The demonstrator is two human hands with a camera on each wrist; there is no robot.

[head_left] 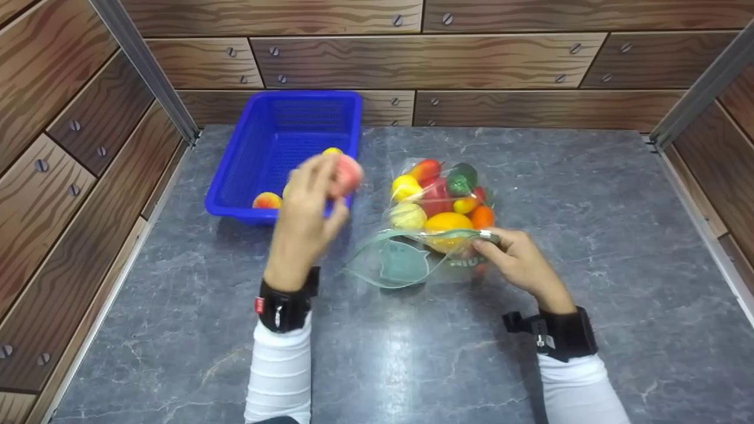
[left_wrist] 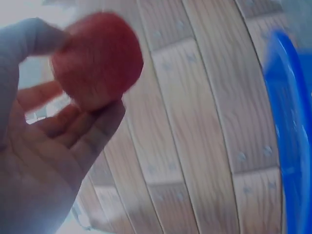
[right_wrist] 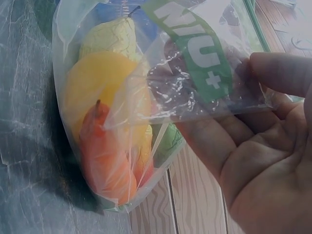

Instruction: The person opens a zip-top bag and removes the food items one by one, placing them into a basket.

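Note:
My left hand (head_left: 303, 221) grips a pinkish-red round fruit (head_left: 346, 176) at the right rim of the blue basket (head_left: 221, 176). In the left wrist view the fruit (left_wrist: 100, 61) sits between thumb and fingertips, slightly blurred. My right hand (head_left: 521, 262) pinches the right end of the mouth of a clear zip bag (head_left: 403, 268), by its slider. The bag's mouth gapes toward me. Inside lie several fruits and vegetables, among them a yellow-orange fruit (head_left: 449, 227) and a pale green-yellow pear (right_wrist: 112, 39). The right wrist view shows thumb and fingers on the bag's printed plastic (right_wrist: 204, 58).
A red-and-yellow peach (head_left: 267, 201) lies in the basket's near end, and a yellow fruit (head_left: 332, 151) shows at its right side, partly behind my left hand. Wood-patterned panels (head_left: 430, 62) enclose the grey marbled table (head_left: 589, 194) at the back and sides.

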